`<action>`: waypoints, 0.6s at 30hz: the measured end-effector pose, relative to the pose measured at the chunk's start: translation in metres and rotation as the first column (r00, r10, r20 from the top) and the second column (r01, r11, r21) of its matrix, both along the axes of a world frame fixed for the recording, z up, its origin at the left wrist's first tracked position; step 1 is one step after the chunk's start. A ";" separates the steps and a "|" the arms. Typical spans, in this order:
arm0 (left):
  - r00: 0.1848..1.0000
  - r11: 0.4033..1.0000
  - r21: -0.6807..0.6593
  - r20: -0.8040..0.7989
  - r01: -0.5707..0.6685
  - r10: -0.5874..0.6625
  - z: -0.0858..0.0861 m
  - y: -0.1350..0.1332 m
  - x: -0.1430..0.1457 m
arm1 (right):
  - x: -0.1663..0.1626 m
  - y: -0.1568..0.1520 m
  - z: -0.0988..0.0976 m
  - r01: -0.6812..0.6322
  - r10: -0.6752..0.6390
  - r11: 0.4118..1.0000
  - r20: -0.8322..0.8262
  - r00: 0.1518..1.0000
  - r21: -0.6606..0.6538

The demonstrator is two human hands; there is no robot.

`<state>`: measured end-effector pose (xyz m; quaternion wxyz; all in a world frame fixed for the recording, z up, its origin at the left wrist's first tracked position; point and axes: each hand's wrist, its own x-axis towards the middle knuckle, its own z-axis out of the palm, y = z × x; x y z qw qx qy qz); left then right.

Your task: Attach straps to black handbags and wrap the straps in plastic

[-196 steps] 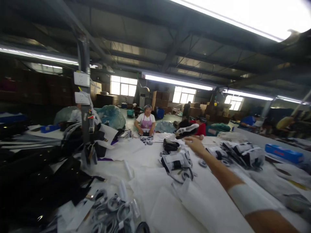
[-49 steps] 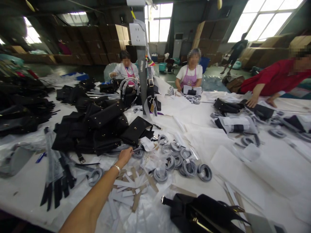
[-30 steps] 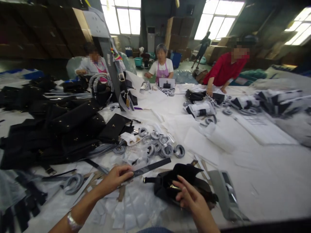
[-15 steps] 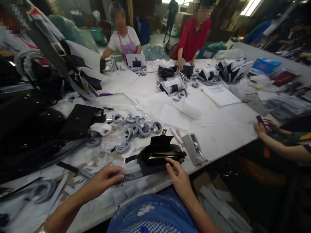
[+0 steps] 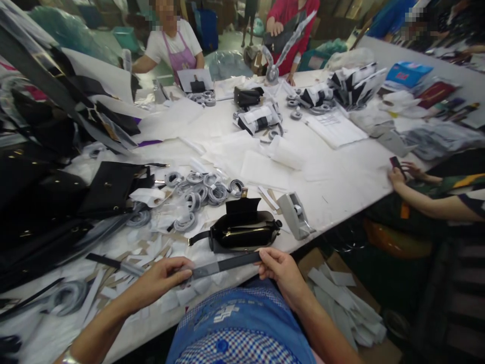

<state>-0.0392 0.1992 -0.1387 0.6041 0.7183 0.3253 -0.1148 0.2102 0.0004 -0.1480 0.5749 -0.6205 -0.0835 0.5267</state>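
A dark strap [image 5: 238,262], partly covered by a grey translucent wrap near its left end, is stretched between my two hands. Its left end is pinched between the thumb and fingers of my left hand [image 5: 171,274]. My right hand [image 5: 279,268] grips the other end between thumb and fingertips. Just beyond the strap stands a small black handbag [image 5: 246,241], its flap [image 5: 243,207] folded back and a gold zipper showing inside. Right of the bag is a grey tape dispenser [image 5: 295,215].
Rolled, wrapped straps [image 5: 216,193] lie in a pile behind the bag. Black bags [image 5: 109,187] crowd the left, and paper scraps [image 5: 151,253] litter the near left. Co-workers stand across the table; a person's hands [image 5: 397,174] hold a phone at right. A scrap-filled box [image 5: 341,298] sits below.
My right hand has left the handbag's front edge and taken the strap's right end. The strap now spans both hands. Across the table, a person in red has raised a dark bag.
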 end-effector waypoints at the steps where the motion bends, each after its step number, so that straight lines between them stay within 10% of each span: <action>1: 1.000 0.999 0.029 0.001 0.021 -0.021 0.001 -0.002 0.001 | 0.000 -0.001 0.000 -0.002 0.002 1.000 0.025 1.000 -0.002; 6: 0.969 0.912 0.380 0.123 0.152 -0.213 -0.002 -0.013 0.006 | 0.003 -0.007 0.004 -0.014 0.014 1.000 0.229 0.973 -0.003; 13: 0.857 0.397 0.917 0.226 -0.027 -0.463 -0.015 -0.025 -0.006 | 0.000 -0.020 -0.001 -0.098 0.093 0.995 0.121 0.988 0.031; 18: 0.868 0.346 0.933 0.249 -0.096 -0.430 -0.018 -0.030 -0.010 | -0.006 -0.023 -0.009 -0.056 0.054 0.994 0.023 0.998 0.093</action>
